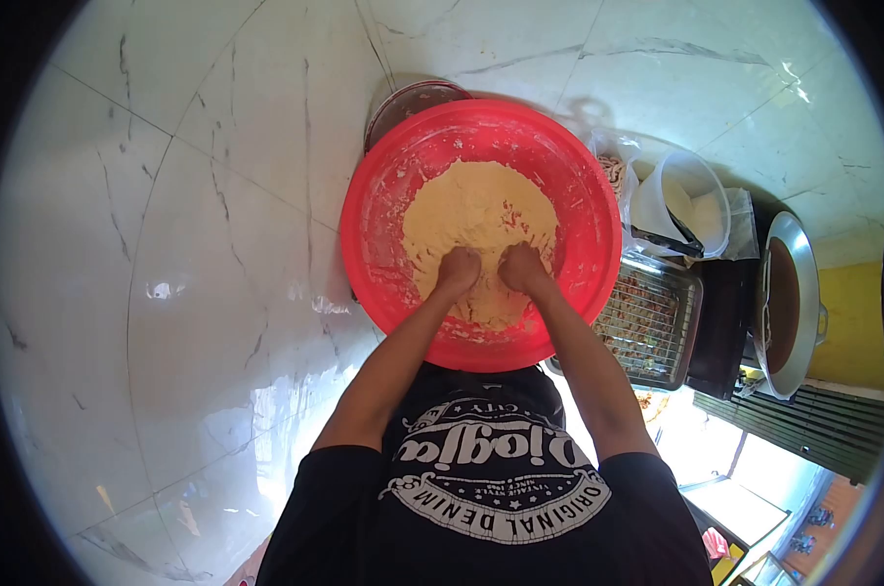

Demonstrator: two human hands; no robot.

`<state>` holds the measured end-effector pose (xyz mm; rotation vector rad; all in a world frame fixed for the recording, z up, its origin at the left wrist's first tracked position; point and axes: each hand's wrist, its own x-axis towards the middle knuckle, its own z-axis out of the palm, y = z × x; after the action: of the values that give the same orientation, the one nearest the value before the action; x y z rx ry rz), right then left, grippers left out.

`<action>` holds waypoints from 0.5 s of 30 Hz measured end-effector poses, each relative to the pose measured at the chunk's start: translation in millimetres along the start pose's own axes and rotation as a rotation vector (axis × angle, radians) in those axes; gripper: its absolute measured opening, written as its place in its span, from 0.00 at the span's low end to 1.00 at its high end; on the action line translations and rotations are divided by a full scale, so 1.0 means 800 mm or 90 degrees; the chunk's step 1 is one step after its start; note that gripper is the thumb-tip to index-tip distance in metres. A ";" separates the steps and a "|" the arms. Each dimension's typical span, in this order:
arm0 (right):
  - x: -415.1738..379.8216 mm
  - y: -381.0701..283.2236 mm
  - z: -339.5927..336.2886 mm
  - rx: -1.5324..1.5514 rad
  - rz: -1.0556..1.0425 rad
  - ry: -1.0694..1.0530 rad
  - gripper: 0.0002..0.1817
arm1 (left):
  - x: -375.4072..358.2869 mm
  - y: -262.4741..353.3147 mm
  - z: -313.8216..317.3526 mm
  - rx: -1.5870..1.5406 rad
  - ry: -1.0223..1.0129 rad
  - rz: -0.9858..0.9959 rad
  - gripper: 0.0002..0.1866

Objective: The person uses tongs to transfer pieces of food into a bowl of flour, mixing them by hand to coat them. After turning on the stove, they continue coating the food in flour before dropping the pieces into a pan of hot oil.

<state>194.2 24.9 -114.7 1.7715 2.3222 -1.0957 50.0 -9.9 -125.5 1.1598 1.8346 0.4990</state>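
A large red basin (364,234) holds a broad heap of pale yellow flour (471,210), with crumbs of it stuck to the basin's inner wall. My left hand (460,270) is closed in a fist and pressed down into the heap, near its front. Close beside it on the right, my right hand (522,267) is also curled closed in the flour. The fingertips of both hands are hidden, and what they hold, if anything, does not show. Just beyond my right hand, small reddish patches show through the flour.
Right of the basin stand a white tub (720,225) with a black-handled utensil (681,237), a clear container (613,166) of pinkish strips and a tray with a wire rack (647,322). Farther right sits a wide metal wok (808,303). Behind the basin is a round vessel (403,103).
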 end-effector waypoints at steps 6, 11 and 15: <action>-0.019 -0.017 -0.025 0.050 0.048 -0.211 0.19 | -0.042 0.023 -0.014 0.021 -0.141 -0.035 0.20; -0.024 0.014 -0.037 0.297 0.140 -0.313 0.20 | -0.034 -0.011 -0.033 -0.005 -0.158 -0.048 0.20; -0.016 0.013 -0.020 0.037 0.175 -0.294 0.25 | -0.039 -0.003 -0.016 -0.224 -0.062 -0.326 0.22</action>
<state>213.8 24.4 -102.6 1.5791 1.7428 -1.3556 43.3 -36.5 -106.3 0.4458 1.7816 0.4322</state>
